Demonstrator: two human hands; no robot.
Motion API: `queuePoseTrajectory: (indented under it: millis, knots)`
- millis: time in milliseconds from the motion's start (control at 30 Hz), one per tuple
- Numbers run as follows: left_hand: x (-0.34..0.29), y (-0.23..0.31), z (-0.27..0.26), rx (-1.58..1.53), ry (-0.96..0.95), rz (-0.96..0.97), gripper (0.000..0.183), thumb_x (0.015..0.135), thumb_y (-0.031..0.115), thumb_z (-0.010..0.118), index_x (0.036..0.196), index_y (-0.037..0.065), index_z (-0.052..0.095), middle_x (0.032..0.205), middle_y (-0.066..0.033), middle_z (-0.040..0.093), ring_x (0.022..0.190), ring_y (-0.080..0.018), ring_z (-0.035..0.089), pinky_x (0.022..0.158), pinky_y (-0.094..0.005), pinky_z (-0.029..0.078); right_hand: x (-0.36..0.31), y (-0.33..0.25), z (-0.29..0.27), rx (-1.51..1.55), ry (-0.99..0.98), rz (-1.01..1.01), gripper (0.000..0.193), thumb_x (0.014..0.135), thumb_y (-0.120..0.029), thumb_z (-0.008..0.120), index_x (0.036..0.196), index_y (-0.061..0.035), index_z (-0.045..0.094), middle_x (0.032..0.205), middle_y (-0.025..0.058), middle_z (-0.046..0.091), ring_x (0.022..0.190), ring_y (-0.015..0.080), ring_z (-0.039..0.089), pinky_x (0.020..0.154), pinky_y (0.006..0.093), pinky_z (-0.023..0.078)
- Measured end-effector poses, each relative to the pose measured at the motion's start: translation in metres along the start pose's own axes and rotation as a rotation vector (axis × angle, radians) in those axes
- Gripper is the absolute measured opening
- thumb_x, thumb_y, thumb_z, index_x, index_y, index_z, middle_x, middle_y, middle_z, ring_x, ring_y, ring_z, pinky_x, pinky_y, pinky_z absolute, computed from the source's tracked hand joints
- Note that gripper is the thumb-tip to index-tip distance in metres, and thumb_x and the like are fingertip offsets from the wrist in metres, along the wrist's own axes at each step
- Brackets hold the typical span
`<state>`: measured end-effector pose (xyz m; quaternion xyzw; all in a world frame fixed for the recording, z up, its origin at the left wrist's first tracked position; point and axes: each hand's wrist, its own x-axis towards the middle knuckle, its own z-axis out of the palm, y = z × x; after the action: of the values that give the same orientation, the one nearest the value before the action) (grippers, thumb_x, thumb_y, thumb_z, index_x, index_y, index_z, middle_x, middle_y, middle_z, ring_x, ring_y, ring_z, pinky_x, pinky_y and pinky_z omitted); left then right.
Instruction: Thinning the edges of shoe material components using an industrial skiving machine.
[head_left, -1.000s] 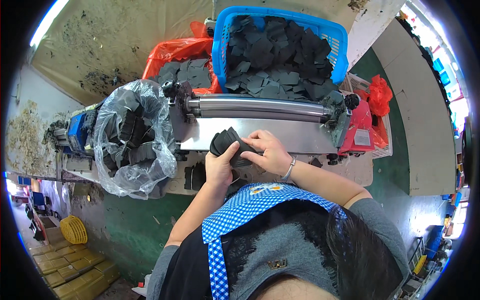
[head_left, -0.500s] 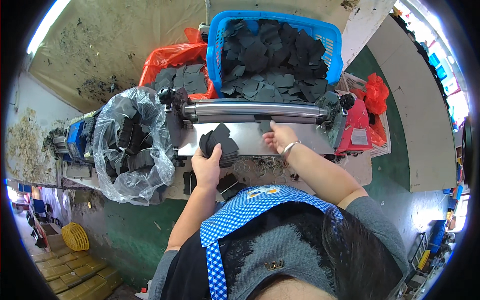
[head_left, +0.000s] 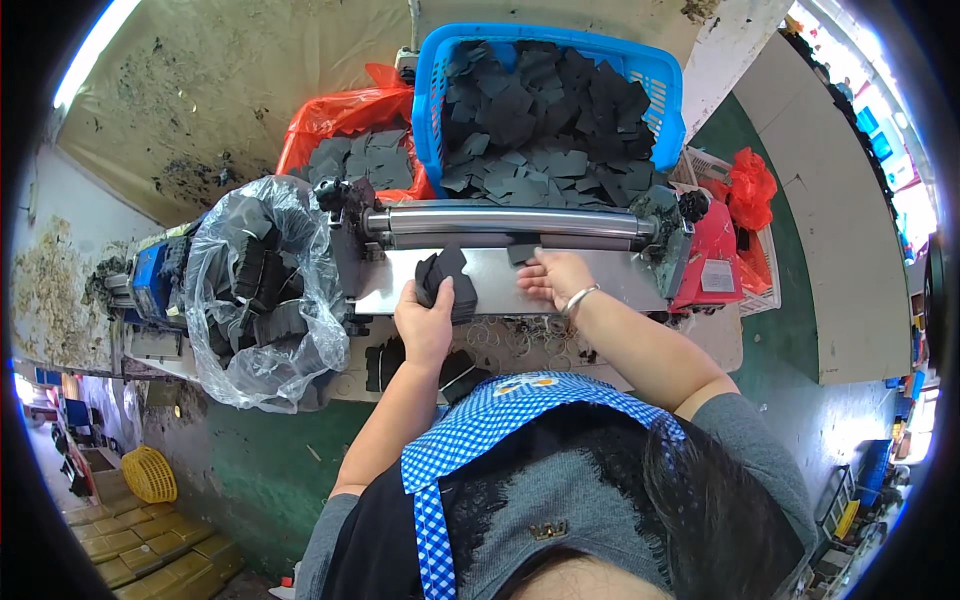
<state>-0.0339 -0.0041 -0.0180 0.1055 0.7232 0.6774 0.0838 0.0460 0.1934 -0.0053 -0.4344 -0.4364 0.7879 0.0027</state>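
A thick stack of flat black cut pieces [head_left: 455, 290] rests in my left hand [head_left: 425, 325], the thumb pressed on top and the fingers wrapped beneath. My right hand [head_left: 560, 278], a silver bangle at its wrist, pinches the near right corner of a single black piece [head_left: 522, 250]. That piece lies on the metal feed plate [head_left: 385, 287], its far edge against the dark gap below a shiny steel roller [head_left: 500, 218]. The roller belongs to a machine with a red housing [head_left: 708, 255] at its right end.
Behind the roller stands a blue basket [head_left: 425, 110] heaped with black pieces, beside a red plastic bag [head_left: 310, 125] of more. On the left, a clear plastic bag [head_left: 335, 350] holds bundled pieces. Bundled black stacks [head_left: 383, 362] and several loose rings [head_left: 490, 340] lie before the plate.
My left hand has moved slightly right with the stack, which is more upright now. The single piece sits a little further left, and my right hand has shifted slightly left and nearer me.
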Motion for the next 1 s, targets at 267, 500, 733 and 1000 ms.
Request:
queuePoseTrajectory:
  millis: [267,500,733,1000]
  knots:
    - [-0.007,0.025,0.017,-0.555,-0.139,-0.473,0.015,0.079,0.005,0.068,0.089,-0.003,0.062,0.081,-0.0076,0.064,0.068,-0.0119,0.060,0.058,-0.0239,0.049,-0.030,0.024,0.034,-0.609,-0.336,-0.388,0.024,0.088,-0.021,0.059,0.093,0.0022,0.063,0.083,0.0074,0.065,0.071,0.0165,0.065,0.062,0.0231,0.051]
    - [-0.003,-0.005,0.009,-0.102,-0.036,-0.024,0.019,0.079,0.010,0.068,0.091,-0.004,0.061,0.081,-0.0047,0.064,0.068,-0.0110,0.058,0.063,-0.0251,0.048,0.000,0.002,0.000,0.112,-0.014,0.100,0.029,0.091,-0.023,0.054,0.099,0.0050,0.054,0.086,0.0144,0.063,0.068,0.0193,0.065,0.059,0.0271,0.054]
    - [-0.009,0.012,0.024,-0.535,-0.181,-0.494,0.017,0.080,0.007,0.067,0.095,-0.002,0.062,0.085,-0.0060,0.064,0.072,-0.0101,0.059,0.065,-0.0236,0.049,-0.024,0.025,0.021,-0.414,-0.245,-0.305,0.022,0.087,-0.018,0.059,0.091,0.0029,0.062,0.080,0.0104,0.064,0.066,0.0160,0.064,0.058,0.0234,0.052]
    - [-0.009,0.003,0.029,-0.301,-0.124,-0.139,0.019,0.080,0.010,0.069,0.091,-0.004,0.062,0.085,-0.0066,0.064,0.074,-0.0104,0.059,0.067,-0.0240,0.049,-0.024,0.020,0.021,-0.299,-0.202,-0.233,0.025,0.088,-0.023,0.059,0.090,0.0011,0.061,0.080,0.0107,0.065,0.062,0.0149,0.063,0.055,0.0244,0.051]
